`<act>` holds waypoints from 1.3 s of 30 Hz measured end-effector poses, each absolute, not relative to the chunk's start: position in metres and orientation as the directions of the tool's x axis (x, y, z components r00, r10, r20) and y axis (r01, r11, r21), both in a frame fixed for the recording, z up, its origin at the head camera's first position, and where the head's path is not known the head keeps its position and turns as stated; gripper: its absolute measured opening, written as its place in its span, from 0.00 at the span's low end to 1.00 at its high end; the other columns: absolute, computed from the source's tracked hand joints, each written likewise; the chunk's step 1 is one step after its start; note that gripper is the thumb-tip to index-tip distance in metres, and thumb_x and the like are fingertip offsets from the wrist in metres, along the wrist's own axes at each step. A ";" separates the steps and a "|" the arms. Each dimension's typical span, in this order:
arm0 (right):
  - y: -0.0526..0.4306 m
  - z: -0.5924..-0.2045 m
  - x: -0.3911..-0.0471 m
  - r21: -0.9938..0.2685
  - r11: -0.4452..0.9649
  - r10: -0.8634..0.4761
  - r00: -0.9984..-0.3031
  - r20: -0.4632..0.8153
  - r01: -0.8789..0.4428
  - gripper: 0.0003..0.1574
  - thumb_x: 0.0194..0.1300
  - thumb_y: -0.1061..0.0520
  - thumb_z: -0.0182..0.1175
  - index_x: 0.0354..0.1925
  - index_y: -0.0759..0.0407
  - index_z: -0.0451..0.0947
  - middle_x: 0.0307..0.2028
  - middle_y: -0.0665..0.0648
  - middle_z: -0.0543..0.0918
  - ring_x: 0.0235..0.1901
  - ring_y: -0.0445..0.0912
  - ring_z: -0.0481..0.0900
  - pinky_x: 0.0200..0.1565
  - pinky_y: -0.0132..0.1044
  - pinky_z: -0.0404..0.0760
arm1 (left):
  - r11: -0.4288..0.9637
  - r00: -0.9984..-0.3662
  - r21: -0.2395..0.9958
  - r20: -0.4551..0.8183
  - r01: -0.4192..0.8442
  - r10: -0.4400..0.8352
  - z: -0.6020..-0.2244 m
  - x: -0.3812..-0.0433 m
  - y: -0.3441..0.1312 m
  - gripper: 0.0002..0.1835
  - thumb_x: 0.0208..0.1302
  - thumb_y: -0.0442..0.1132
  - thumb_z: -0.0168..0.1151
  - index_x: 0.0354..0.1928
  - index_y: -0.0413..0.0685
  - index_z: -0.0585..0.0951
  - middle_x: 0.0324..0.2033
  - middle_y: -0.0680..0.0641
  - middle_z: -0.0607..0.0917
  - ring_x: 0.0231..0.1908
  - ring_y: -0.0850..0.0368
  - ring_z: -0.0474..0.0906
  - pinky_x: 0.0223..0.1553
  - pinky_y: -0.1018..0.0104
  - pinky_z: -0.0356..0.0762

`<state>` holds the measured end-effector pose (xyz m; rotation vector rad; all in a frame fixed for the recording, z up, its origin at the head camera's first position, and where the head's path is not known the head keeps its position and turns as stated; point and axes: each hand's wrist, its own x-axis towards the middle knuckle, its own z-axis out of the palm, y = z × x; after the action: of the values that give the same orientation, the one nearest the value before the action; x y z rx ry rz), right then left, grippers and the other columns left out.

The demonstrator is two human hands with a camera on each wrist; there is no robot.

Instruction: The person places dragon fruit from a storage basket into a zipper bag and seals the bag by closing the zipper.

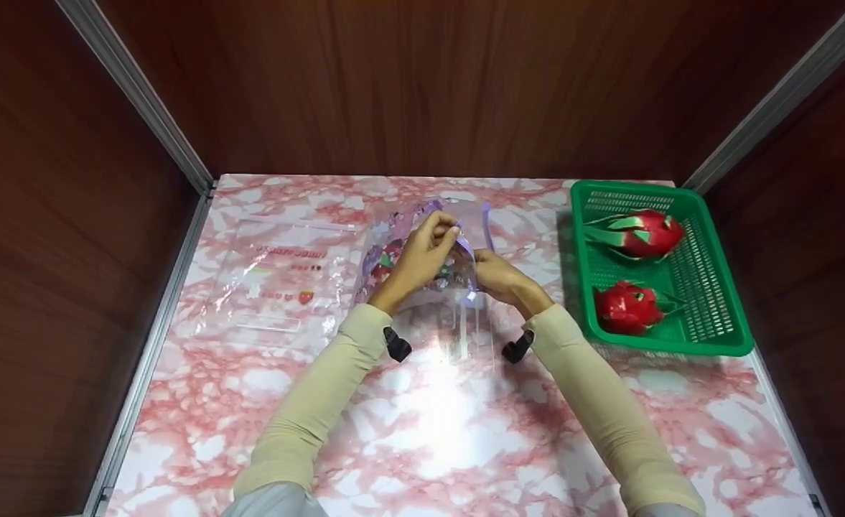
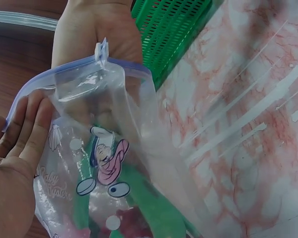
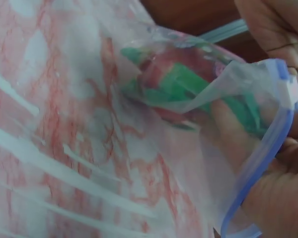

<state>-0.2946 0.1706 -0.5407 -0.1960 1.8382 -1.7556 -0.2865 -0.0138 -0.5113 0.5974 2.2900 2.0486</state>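
A clear zip bag [image 1: 485, 226] with a purple zip edge and cartoon prints lies in front of me, its mouth toward the right. My left hand [image 1: 426, 251] pinches the bag's edge at the mouth, thumb against fingers. Through the mouth reaches my right hand [image 1: 501, 276]; in the right wrist view its thumb lies along the green leaves of a red dragon fruit [image 3: 181, 77] inside the bag, which it grips by those leaves. A white slider [image 2: 102, 52] sits on the zip edge between the hands. Plastic glare and prints partly veil the fruit.
On the right stands a green basket [image 1: 734, 316] holding two more dragon fruits, one farther back [image 1: 648, 235] and one nearer [image 1: 627, 307]. A flat transparent bag [image 1: 271, 276] with strawberry prints lies to the left. Brown panels [image 1: 393, 86] enclose the marbled red-white table [image 1: 408, 445].
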 end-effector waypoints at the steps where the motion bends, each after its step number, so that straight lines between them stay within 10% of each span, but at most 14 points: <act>1: 0.171 -0.540 -0.295 -0.950 0.159 -0.486 -0.816 -0.312 0.268 0.13 0.80 0.60 0.53 0.48 0.63 0.84 0.35 0.46 0.86 0.40 0.42 0.81 0.45 0.31 0.83 | 0.058 -0.926 0.961 0.245 0.272 0.286 -0.511 -0.287 -0.014 0.13 0.84 0.36 0.53 0.59 0.34 0.75 0.44 0.37 0.88 0.39 0.50 0.89 0.44 0.63 0.90; 5: 0.172 -0.537 -0.295 -0.941 0.294 -0.503 -0.810 -0.300 0.166 0.15 0.80 0.56 0.52 0.38 0.57 0.82 0.35 0.47 0.82 0.42 0.45 0.77 0.46 0.32 0.78 | 0.015 -0.924 0.961 0.261 0.276 0.281 -0.509 -0.289 -0.016 0.14 0.85 0.35 0.51 0.61 0.30 0.73 0.42 0.35 0.88 0.40 0.43 0.90 0.48 0.59 0.91; 12: 0.174 -0.538 -0.295 -0.916 0.400 -0.538 -0.801 -0.263 0.033 0.18 0.79 0.56 0.57 0.57 0.68 0.82 0.52 0.57 0.84 0.49 0.46 0.77 0.49 0.31 0.79 | 0.041 -0.926 0.956 0.269 0.289 0.265 -0.509 -0.289 -0.017 0.14 0.84 0.36 0.53 0.61 0.33 0.75 0.43 0.36 0.89 0.38 0.49 0.90 0.48 0.55 0.91; 20: 0.174 -0.539 -0.297 -0.819 0.543 -0.580 -0.788 -0.206 -0.186 0.14 0.77 0.53 0.63 0.40 0.63 0.85 0.30 0.48 0.81 0.30 0.40 0.72 0.37 0.33 0.73 | 0.015 -0.921 0.964 0.249 0.266 0.301 -0.513 -0.288 -0.018 0.16 0.85 0.37 0.51 0.61 0.29 0.73 0.43 0.27 0.87 0.35 0.53 0.90 0.47 0.59 0.92; 39: 0.183 -0.515 -0.300 -0.700 0.652 -0.490 -0.867 -0.094 -0.293 0.13 0.76 0.62 0.57 0.46 0.68 0.86 0.33 0.61 0.88 0.31 0.51 0.83 0.32 0.33 0.80 | 0.047 -0.956 0.977 0.195 0.210 0.220 -0.512 -0.291 -0.016 0.12 0.83 0.34 0.55 0.59 0.33 0.77 0.45 0.30 0.88 0.32 0.59 0.87 0.44 0.53 0.92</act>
<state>-0.2996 0.1831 -0.5148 -0.6297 2.5970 -1.0293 -0.2913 -0.0162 -0.5118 0.4656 2.2682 2.1129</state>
